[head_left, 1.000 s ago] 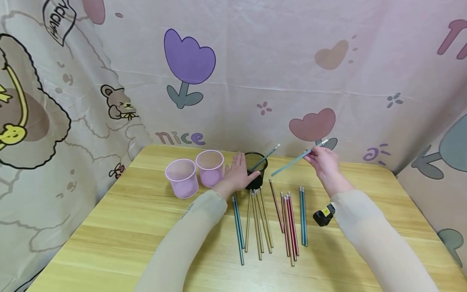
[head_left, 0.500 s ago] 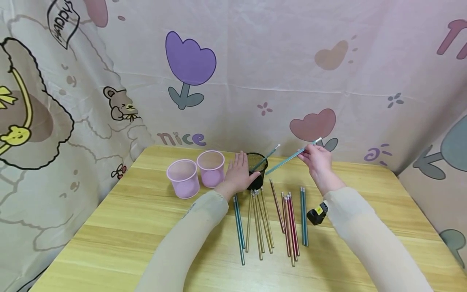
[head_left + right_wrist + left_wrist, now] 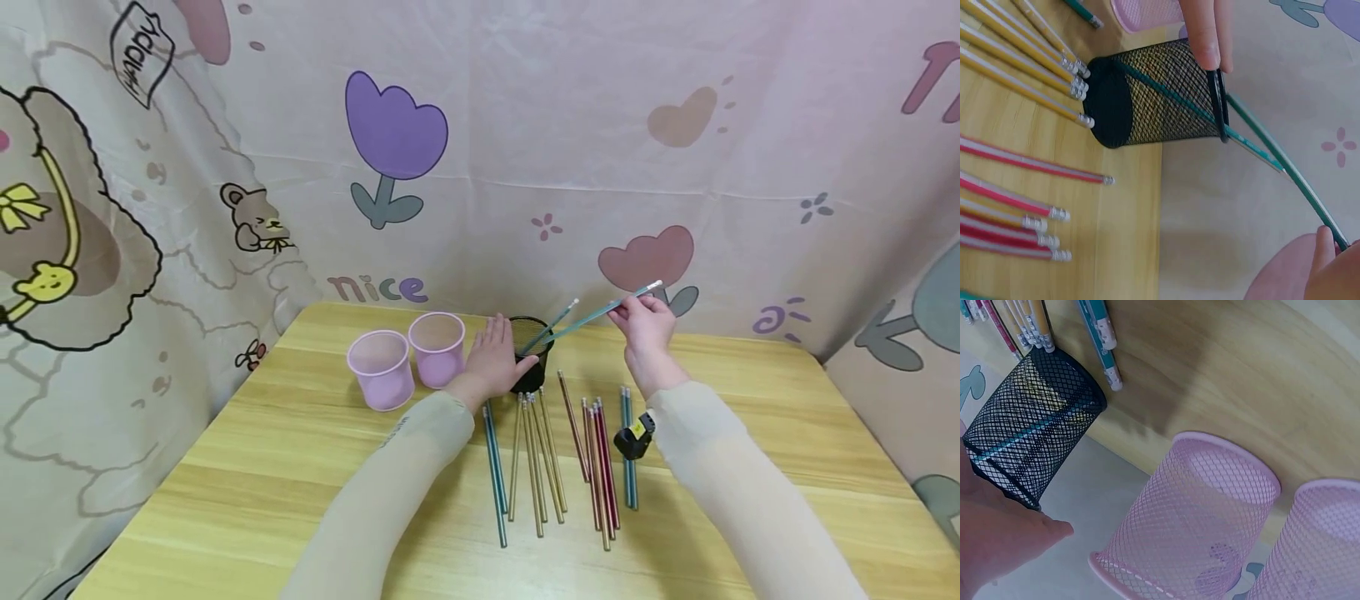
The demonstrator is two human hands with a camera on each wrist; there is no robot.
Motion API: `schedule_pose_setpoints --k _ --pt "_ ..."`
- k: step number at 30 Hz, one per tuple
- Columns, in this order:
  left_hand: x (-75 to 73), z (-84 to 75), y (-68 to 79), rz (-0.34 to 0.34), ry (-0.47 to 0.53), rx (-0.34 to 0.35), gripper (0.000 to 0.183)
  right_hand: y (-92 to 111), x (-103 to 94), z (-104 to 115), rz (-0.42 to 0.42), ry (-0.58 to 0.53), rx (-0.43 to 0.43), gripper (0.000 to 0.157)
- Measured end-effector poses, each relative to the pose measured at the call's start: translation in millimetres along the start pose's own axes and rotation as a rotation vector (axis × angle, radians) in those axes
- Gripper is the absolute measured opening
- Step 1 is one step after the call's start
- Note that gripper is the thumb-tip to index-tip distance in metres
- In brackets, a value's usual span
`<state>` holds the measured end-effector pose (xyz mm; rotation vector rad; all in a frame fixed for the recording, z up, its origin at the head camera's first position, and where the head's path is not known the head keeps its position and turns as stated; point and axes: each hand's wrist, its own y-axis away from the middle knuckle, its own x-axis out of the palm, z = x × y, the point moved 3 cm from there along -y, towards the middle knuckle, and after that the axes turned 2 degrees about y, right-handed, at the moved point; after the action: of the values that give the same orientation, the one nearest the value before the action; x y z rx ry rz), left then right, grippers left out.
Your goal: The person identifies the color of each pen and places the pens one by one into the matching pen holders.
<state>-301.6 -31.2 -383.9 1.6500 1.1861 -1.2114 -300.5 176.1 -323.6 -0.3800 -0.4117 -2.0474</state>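
- Over the far side of the table [image 3: 750, 358], the right hand [image 3: 649, 329] pinches a slanting teal pencil [image 3: 585, 320].
- Eraser [image 3: 655, 284] points up-right; lower end is at the black mesh cup [image 3: 529, 380].
- Straight-fingered left hand [image 3: 492, 363] touches, partly hides the cup.

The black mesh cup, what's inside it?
One teal pencil leans inside the black mesh cup, its eraser end poking out. A second teal pencil, in the right hand, has its tip at the rim. In the head view, the left hand covers one side, hiding it.
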Motion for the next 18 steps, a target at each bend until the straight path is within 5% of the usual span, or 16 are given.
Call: schedule_pose_setpoints --k 9,18 --pt "-0.1 -1.9 0.0 0.016 -0.028 0.002 0.085 2.8 13.0 -16.4 0.032 0.120 -0.090 0.013" --pt "-1.3 -1.8 -0.4 0.014 -0.031 -0.005 0.085 8.3 19.5 -29.8 0.081 0.231 -0.052 0.007"
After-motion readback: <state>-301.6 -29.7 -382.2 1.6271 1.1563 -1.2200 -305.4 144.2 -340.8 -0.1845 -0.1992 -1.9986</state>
